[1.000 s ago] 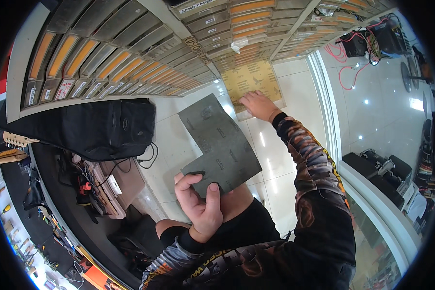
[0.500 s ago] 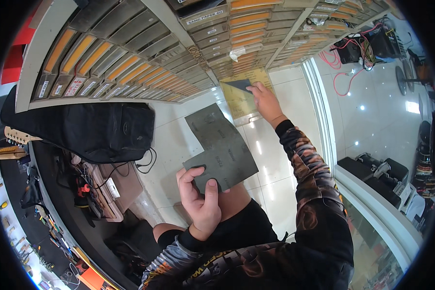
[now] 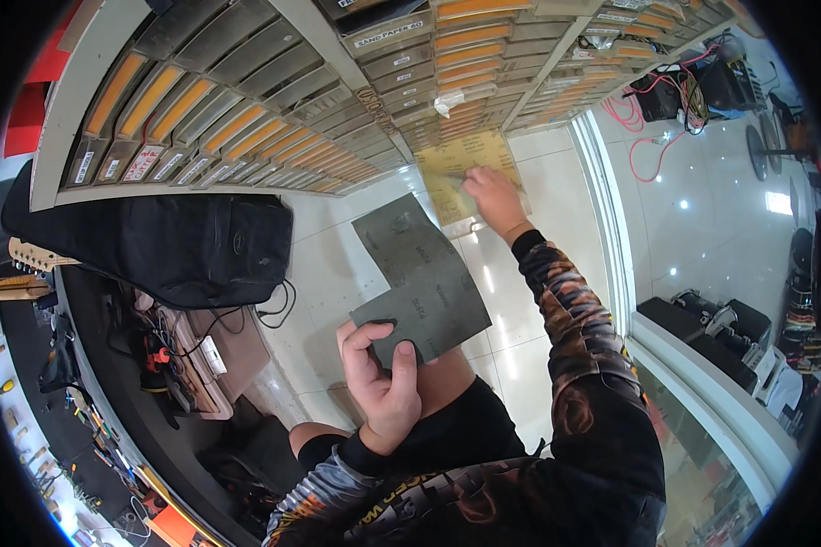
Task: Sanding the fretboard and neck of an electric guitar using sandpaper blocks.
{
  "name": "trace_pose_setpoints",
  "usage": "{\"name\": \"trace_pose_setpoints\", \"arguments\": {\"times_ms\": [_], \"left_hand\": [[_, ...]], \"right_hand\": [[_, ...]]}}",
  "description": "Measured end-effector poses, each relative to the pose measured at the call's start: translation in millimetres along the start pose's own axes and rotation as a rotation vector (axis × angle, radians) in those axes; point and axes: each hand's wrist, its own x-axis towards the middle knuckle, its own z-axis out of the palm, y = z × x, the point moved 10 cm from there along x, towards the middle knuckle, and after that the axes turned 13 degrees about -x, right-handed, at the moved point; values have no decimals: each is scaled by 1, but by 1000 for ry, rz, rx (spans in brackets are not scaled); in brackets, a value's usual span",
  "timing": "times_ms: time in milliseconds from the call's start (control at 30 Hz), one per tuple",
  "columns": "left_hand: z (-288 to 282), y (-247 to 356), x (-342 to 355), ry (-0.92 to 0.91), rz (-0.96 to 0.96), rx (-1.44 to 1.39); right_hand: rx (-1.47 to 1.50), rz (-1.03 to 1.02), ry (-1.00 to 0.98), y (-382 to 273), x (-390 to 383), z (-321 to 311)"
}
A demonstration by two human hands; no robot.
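Observation:
My left hand [image 3: 377, 381] is closed on a dark grey sandpaper sheet [image 3: 429, 283] with a corner cut out, thumb on top near its lower edge. Beyond it, a stack of yellow-backed sandpaper sheets [image 3: 465, 146] lies in a shallow pale tray [image 3: 472, 224] at the foot of the drawer unit. My right hand [image 3: 493, 196] is over this stack, its bent fingers pinching a yellow sheet near its middle; the edge there is smeared by motion. The grey sheet hangs above my bare leg and the tiled floor, just left of my right forearm.
Drawer racks [image 3: 246, 109] line the top. A black padded bag [image 3: 155, 242], a guitar headstock [image 3: 32, 253] and a tool bench [image 3: 91, 428] are at left. A glass partition frame [image 3: 616, 228] runs along the right, with coiled cables [image 3: 693, 100] and black equipment [image 3: 666, 324] beyond.
My right hand went up to turn over a corner of the top yellow sheet, showing its dark side, then lowered slightly as the corner flattened. My left hand barely moved.

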Motion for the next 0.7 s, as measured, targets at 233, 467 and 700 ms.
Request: {"name": "trace_pose_setpoints", "arguments": {"times_ms": [233,467,700], "left_hand": [[1,-2,0,-10,5,23],[-2,-2,0,11,7,41],[-3,-1,0,8,14,32]], "right_hand": [[7,-24,-250,-19,-32,42],[-186,85,-200,8,-40,54],[-189,152,-189,20,-42,53]]}}
